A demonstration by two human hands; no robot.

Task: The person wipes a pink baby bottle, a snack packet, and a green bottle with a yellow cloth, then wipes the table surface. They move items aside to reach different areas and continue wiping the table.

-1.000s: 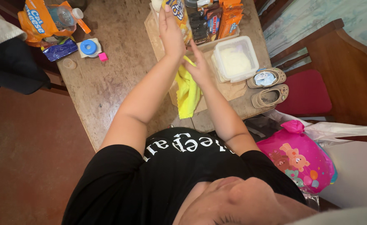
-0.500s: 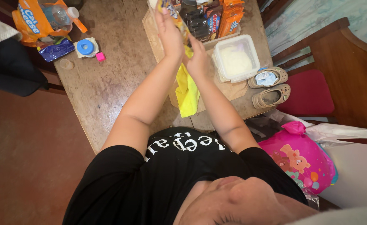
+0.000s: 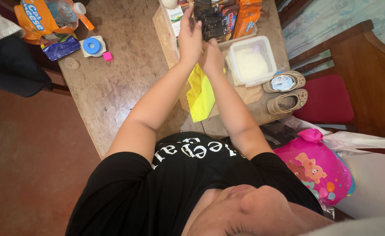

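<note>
My left hand (image 3: 189, 38) is raised with its fingers straight and apart, its palm pressed against my right hand (image 3: 213, 57). The right hand is closed on a yellow cloth (image 3: 201, 95), which hangs down between my forearms over the table's near edge. Both hands are over a shallow cardboard box (image 3: 165, 30) that holds several orange and dark snack packets (image 3: 227, 19). A clear plastic container with a white lid (image 3: 250, 62) stands just right of my right hand.
The worn wooden table (image 3: 118, 87) also carries an orange snack bag (image 3: 33, 17), a water bottle (image 3: 63, 8), a blue tape roll (image 3: 92, 46), a pink cube (image 3: 108, 56) and two small beige shoes (image 3: 285, 91). A red-seated wooden chair (image 3: 328, 98) and pink bag (image 3: 317, 168) stand right.
My two hands have come closer together, the left one dropping onto the right. The yellow cloth has risen slightly with them.
</note>
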